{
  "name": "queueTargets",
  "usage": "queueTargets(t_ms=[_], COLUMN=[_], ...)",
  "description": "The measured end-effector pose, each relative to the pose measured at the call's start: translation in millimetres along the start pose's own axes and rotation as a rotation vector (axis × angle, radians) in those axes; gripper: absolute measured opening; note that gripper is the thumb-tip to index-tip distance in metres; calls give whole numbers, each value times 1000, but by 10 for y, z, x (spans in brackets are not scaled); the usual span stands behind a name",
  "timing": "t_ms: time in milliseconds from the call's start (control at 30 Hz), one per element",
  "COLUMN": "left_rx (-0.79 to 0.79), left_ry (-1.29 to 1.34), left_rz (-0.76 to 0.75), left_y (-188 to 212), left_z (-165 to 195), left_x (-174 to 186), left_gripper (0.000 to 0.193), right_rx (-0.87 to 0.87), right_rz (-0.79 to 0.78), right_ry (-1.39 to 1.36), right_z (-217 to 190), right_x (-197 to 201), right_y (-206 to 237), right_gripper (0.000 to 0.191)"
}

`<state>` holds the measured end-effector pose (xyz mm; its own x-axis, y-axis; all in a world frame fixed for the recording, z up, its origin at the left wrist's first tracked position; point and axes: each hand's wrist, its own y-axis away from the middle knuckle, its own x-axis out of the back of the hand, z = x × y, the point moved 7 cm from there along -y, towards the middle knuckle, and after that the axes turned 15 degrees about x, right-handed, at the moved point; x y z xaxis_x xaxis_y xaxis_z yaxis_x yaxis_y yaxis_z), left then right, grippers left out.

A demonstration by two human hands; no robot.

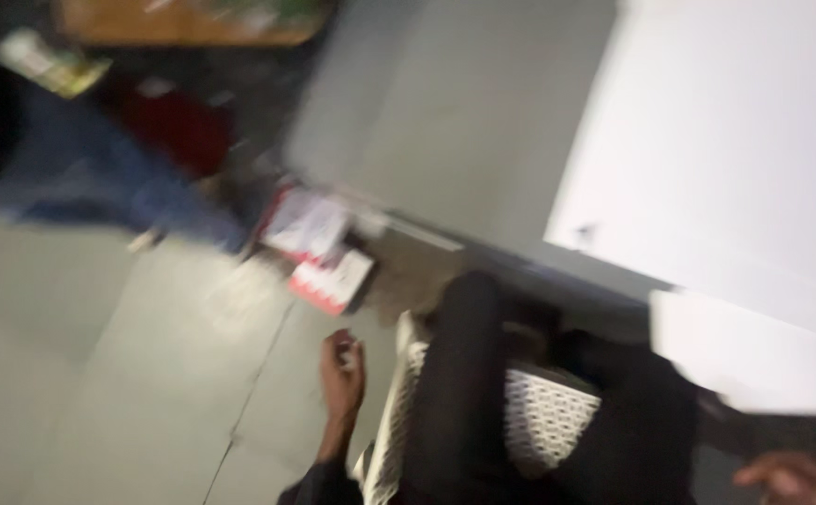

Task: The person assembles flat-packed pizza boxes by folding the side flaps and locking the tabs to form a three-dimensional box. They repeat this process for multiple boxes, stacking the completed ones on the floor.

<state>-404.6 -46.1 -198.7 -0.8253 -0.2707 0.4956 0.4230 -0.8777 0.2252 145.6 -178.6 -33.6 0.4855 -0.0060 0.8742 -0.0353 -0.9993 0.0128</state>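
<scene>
Left hand (342,369) is seen loosely curled, empty, beside a white woven chair (548,421) draped with black cloth (464,374) — right hand (796,479) is blurred at the frame edge, grip indeterminable.

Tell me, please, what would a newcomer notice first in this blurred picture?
Probably the big white panel at upper right, the brightest thing in view. Next, the left hand at lower centre, loosely curled beside a white woven basket draped with dark cloth. Red-and-white booklets lie on the grey floor above it; the right hand barely shows at bottom right.
</scene>
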Motion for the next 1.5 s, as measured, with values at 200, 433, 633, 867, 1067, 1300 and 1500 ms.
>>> queueTargets(t_ms=[200, 433, 633, 867, 1067, 1300, 1500], left_rx=[-767, -1186, -1202, -1182, -1160, -1135, -1428], left_ry=[100, -355, -622, -345, -332, -226, -534], left_rz=[-124, -444, -459, -457, -528, -315, -21], left_y=[798, 823, 464, 411, 459, 673, 1208], left_z=[2169, 3679, 3455, 3426, 3546, 3763, 3940], left_x=[-330, -1533, -1937, -1628, -1531, -1360, -1544], left_gripper=[18, 66, 44, 37, 45, 45, 45], right_rx=[128, 74, 78, 383, 443, 599, 924], right_rz=[458, 76, 20, 66, -96, 16, 365], right_ry=[336, 259, 248, 354, 571, 758, 494], right_z=[-451, 526, 965, 444, -92, -395, -896], right_x=[1006, 1125, 1262, 1265, 1040, 993, 1175], right_y=[-219, -1082, -1151, -1580, -1819, -1817, -1153], right_gripper=[50, 87, 76, 74, 49, 19, 20])
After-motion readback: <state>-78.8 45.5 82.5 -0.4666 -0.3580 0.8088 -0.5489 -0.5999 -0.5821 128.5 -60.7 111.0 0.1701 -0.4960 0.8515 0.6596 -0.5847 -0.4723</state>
